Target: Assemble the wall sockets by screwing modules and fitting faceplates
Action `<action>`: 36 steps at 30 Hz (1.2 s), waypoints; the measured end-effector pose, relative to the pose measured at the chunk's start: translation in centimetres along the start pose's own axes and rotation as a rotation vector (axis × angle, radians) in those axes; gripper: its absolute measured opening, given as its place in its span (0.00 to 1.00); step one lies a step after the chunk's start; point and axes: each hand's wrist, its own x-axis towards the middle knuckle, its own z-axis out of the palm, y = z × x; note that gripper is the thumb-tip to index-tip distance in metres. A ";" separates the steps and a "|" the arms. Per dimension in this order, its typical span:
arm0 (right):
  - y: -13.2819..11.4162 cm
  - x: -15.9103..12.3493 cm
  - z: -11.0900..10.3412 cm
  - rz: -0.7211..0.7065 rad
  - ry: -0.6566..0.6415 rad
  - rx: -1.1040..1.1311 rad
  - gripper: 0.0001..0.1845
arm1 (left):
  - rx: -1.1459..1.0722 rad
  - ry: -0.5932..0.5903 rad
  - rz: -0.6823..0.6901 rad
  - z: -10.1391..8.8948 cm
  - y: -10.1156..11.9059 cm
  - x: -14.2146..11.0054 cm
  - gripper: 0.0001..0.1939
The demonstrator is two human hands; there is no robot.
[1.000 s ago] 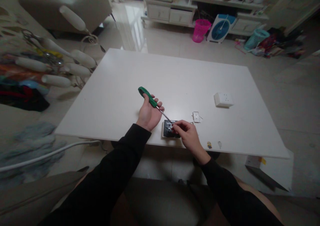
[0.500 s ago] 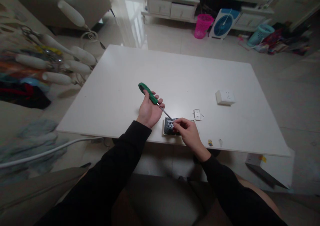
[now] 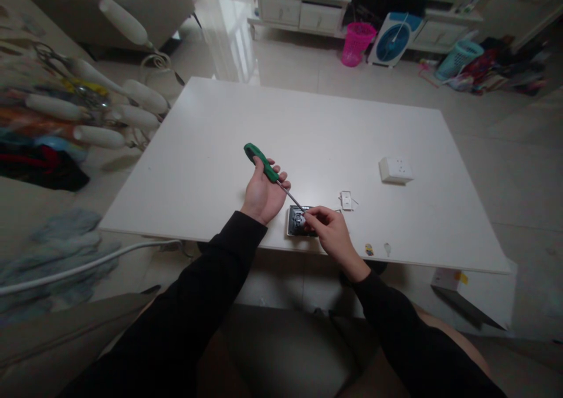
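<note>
My left hand point(image 3: 266, 194) is closed around the green handle of a screwdriver point(image 3: 264, 165), palm turned up. The metal shaft slopes down to the right, toward my right hand point(image 3: 328, 228). Thumb and fingertips of that hand pinch together at the shaft's tip; anything else between them is too small to make out. Just below lies an opened box-like device point(image 3: 297, 224) with a dark inside and a pale rim, at the table's near edge. My right hand covers its right part.
On the white table point(image 3: 246, 116) are a small white part with thin wires point(image 3: 346, 200), a white socket box point(image 3: 396, 170), a small yellow figure point(image 3: 368, 249) and a small pale key-like piece point(image 3: 387, 248). A pink basket point(image 3: 357, 43) and blue fan point(image 3: 393, 40) stand beyond.
The view has shifted very slightly. Both hands and the screwdriver keep nearly the same position over the device.
</note>
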 end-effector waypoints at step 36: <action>0.3 0.8 -3.3 -0.311 -0.150 -0.689 0.34 | 0.101 -0.104 0.009 0.5 -0.1 -0.6 0.15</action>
